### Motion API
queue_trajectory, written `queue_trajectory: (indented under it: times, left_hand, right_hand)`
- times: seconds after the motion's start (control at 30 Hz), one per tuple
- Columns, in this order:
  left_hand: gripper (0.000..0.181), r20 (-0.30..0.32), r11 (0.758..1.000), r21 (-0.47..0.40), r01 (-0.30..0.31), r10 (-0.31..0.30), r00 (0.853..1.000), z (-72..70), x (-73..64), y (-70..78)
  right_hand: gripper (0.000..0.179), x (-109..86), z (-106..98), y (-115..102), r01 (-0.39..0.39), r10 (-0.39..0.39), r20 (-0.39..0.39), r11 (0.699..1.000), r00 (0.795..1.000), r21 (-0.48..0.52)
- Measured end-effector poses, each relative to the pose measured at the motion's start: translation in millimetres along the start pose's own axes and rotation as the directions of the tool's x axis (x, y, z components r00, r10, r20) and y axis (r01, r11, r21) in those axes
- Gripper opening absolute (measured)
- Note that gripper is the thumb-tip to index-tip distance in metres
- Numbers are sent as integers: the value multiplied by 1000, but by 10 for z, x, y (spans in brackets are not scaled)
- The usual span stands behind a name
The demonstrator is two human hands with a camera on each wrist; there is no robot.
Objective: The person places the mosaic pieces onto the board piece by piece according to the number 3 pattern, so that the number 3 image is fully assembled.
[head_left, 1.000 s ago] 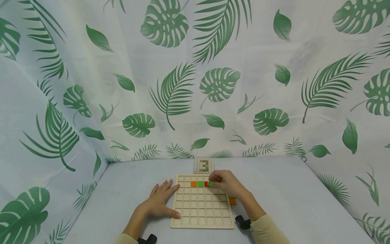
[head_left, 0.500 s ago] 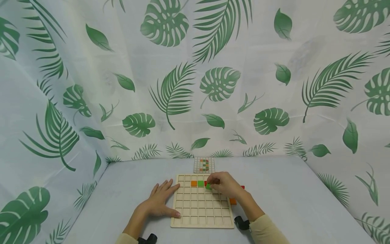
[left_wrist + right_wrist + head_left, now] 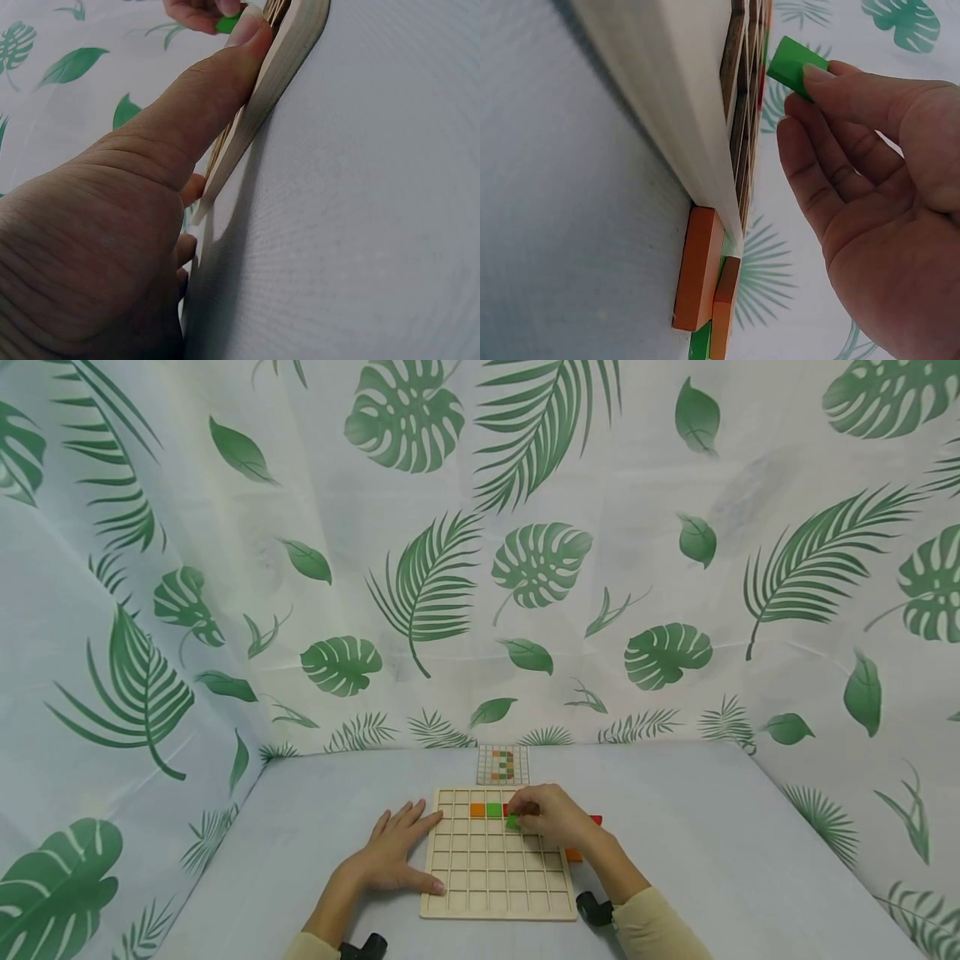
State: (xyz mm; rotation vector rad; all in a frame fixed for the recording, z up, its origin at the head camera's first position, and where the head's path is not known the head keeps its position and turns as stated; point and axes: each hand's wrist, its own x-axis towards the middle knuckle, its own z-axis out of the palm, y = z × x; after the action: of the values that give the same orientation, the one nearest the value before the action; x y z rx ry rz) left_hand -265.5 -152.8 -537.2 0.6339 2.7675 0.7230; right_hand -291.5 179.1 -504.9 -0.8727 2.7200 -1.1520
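Observation:
A wooden grid board lies on the table, with an orange tile, a green tile and a partly hidden red tile in one row near its far edge. Between thumb and fingers my right hand pinches another green tile, held just above the board in front of the red one. My left hand is spread at the board's left side, its thumb and a fingertip resting on the edge. In the left wrist view the thumb lies against the board's rim.
Behind the board lies a small pattern card printed with coloured squares. Loose orange blocks, along with green and red ones, lie at the board's right edge, partly under my right forearm. A leaf-print curtain stands behind the table.
My right hand has brought the green tile slightly left and nearer me, from beside the red tile to in front of it. The left hand has stayed in place.

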Motion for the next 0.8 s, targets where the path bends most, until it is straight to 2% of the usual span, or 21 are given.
queue_trajectory:
  times: [0.4, 0.8]
  left_hand:
    - [118, 2, 1000, -5, -6, 6, 1000, -1, -6, -1]
    - [119, 2, 1000, 2, 1, -1, 1000, -7, -4, 13]
  right_hand:
    - [14, 3, 2, -17, -11, 12, 28, 1000, 1000, -10]
    - [16, -7, 3, -39, -4, 4, 21, 1000, 1000, -30]
